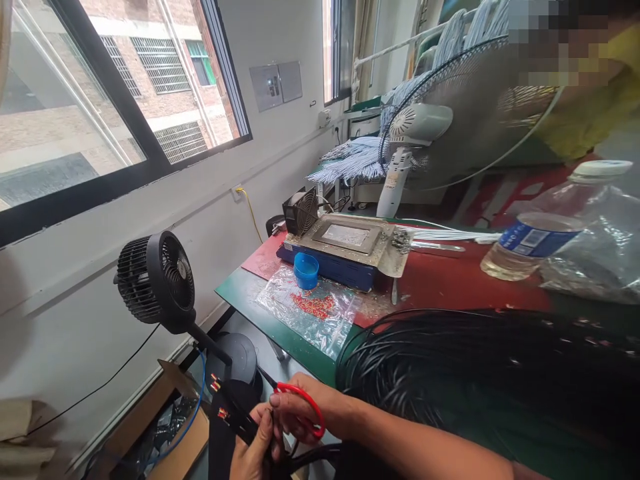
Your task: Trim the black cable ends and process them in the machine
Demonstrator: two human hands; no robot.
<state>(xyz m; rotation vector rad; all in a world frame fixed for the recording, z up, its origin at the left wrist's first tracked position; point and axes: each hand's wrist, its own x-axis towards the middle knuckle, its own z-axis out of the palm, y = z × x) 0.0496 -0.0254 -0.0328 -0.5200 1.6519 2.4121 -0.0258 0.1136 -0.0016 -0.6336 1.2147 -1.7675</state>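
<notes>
- Far to the left of the grip, a cardboard box (pixel 173 437) sits on the floor, brown and matte, with dark tangled items and a blue cord inside.
- Up and left of the grip stands a small black fan (pixel 155 279), round, with a ribbed plastic cage on a slanted stem.
- The left hand (pixel 253 448) sits low at the frame's bottom edge, palm up; its grip is closed around a flat bundle of black wires (pixel 231 413) whose ends carry small red and metallic tips.
- Just right of it, touching, the right hand (pixel 300 407) reaches in from the right with the forearm level; its grip is shut on red-handled scissors (pixel 295 399), fingers through the glossy loop. The dark blades point up and left, seemingly beside the wire ends, though the view is too small to be sure.
- Above the grip, on the green tabletop (pixel 240 290), lies a crinkled clear plastic bag (pixel 313 310) scattered with tiny red pieces, with a round blue cap (pixel 306 270) on it.
- Behind that stands a flat metal-topped blue machine (pixel 343 250).
- To the right of the grip spreads a large coil of thin, glossy black cables (pixel 475 373).
- Far up and right lies a clear plastic bottle (pixel 545 230) on its side, with a blue label.
</notes>
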